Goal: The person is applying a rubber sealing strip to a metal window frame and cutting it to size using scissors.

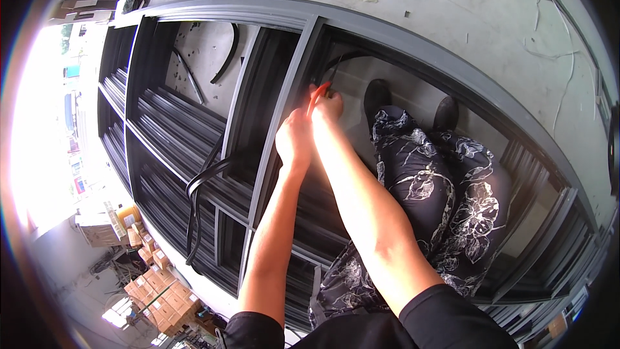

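The person's two forearms are reaching up from the lower edge, over legs in dark trousers with a white flower print (445, 200), toward a grey metal frame (413, 48) lying on the concrete floor (452, 0).

The left hand (294, 137) is curled and resting against the frame's upright bar (284, 110); what it is gripping, if anything, is hidden behind its own knuckles, so I cannot tell how tightly it is closed. Just beyond and touching it, the right hand (328, 106) is closing its fingers around a red-handled tool (318, 97), whose handle is sticking up between the two hands. The tip is pressing in beside the bar where a black rubber strip (342, 59) is curving out of the frame's corner — whether the tool is a cutter or a pusher is too small to make out.

Further off, the person's black shoes (377, 94) are standing inside the frame opening. To the left, a long loop of black rubber strip (200, 187) is hanging slack across the stacked frames below, and more offcuts are lying on the floor past it. Cardboard boxes (161, 294) are piled at the lower left.

The risk, as I judge it, is the tool slipping off the narrow groove — the left hand is sitting right beside the tip and would be catching it. The slack loop could also be snagging on a frame edge and pulling the strip back out of its seat.
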`<state>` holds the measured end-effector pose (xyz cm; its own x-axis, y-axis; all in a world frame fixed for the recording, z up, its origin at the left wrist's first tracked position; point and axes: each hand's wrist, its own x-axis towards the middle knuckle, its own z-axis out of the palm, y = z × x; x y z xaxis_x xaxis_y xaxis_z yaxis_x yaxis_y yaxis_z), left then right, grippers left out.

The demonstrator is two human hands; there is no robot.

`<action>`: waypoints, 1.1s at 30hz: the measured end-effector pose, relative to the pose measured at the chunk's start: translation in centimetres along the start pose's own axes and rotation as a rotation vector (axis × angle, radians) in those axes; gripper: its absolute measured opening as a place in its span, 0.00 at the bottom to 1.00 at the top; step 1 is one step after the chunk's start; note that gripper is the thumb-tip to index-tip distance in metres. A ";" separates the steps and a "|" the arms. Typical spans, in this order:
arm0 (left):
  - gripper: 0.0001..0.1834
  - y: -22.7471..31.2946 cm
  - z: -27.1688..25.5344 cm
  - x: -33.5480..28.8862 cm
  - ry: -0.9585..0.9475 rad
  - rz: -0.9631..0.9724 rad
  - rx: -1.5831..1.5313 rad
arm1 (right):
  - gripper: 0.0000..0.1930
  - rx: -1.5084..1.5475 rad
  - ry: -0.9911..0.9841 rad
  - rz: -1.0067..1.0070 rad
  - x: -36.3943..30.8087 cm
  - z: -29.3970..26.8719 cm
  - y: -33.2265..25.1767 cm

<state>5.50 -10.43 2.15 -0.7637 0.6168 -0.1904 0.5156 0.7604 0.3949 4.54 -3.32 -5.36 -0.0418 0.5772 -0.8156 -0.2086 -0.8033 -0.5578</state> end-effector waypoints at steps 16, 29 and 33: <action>0.23 0.9 5.7 5.2 -0.016 -0.278 -0.650 | 0.15 -1.612 -0.312 -0.608 -1.2 -4.4 -14.8; 0.16 -0.7 8.8 5.6 0.315 -0.140 -0.297 | 0.19 -1.475 -0.454 -1.092 1.2 -6.3 -17.0; 0.16 -1.5 9.5 5.4 0.464 -0.025 -0.228 | 0.19 -1.453 -0.454 -1.096 1.3 -6.1 -16.8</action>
<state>4.32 -6.31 -7.98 -0.8933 0.4043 0.1963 0.4368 0.6782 0.5910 13.96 10.02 2.00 -0.7552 0.6492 -0.0905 0.5556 0.5607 -0.6139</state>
